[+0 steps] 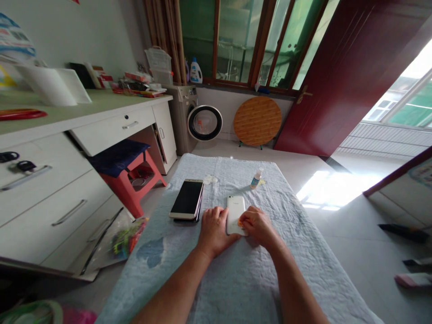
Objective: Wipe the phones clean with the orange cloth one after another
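A white phone (235, 209) lies back side up on the cloth-covered table (236, 279). My left hand (216, 229) grips its left edge and lower end, fingers curled along the side. Pressed on the lower right of the phone's back, my right hand (257, 225) pinches a small orange piece (240, 222), mostly hidden by the fingers. To the left lies a stack of phones, the top one (187, 198) with a dark screen and gold frame. Beyond the right hand stands a small spray bottle (256, 179) with a blue label.
At the left are a white desk (114, 126) with a paper roll (50, 85) and a red stool (140, 180) with a dark cushion. A washer with its door (204, 123) open, a round wooden board (257, 120) and a dark red door (330, 76) are behind.
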{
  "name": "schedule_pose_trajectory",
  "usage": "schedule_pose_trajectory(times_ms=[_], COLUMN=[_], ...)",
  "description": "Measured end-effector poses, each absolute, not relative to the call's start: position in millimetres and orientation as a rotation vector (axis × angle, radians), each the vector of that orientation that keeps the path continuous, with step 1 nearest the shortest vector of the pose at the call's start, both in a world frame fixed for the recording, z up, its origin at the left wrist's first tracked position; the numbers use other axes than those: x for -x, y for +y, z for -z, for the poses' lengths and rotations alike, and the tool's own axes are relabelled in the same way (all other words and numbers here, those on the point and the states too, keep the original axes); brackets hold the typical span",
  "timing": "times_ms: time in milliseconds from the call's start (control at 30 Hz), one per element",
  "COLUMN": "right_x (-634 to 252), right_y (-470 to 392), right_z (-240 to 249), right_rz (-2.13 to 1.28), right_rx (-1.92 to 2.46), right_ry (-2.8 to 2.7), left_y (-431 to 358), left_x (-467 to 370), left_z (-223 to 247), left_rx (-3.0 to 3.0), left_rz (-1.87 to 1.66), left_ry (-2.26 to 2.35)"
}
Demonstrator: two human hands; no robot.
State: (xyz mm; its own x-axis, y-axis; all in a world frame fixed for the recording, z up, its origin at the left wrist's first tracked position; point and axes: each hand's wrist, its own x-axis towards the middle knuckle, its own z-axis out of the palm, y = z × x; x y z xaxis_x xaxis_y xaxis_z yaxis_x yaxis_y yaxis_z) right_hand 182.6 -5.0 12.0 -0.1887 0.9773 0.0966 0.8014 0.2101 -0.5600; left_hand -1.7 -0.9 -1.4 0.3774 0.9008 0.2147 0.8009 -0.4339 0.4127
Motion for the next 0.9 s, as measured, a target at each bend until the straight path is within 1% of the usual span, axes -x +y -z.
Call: schedule_pose_trajectory(times_ms=[233,400,500,667,900], right_x=[-151.7,-156.4,-169.3,-187.6,-167.3], right_y=[-6.3,-6.3,-8.4,-15.6,-14.5], right_z=[-10.6,-13.7,-18.1,-28.6,-23.8], right_rz=[-0.524,-0.641,-0.725,-0.772,-0.709], right_rx=[1.509,1.471,1.49,1.584,1.583], right_ry=[-2.137,-2.144,-2.165,-2.155,-2.157], left_y=[-1.5,2.9,5.3,7.6,7.6], left_x=[1.9,5.6,8.8,12.7,14.4], left_z=[2.7,5.3,5.1,4.9,5.2], left_rx=[-2.411,-2.392,-2.387,-2.397,-2.398], left_rz=[-0.611,-0.598,-0.589,-0.551,-0.573], left_ry=[1.522,1.425,1.378,1.333,1.295])
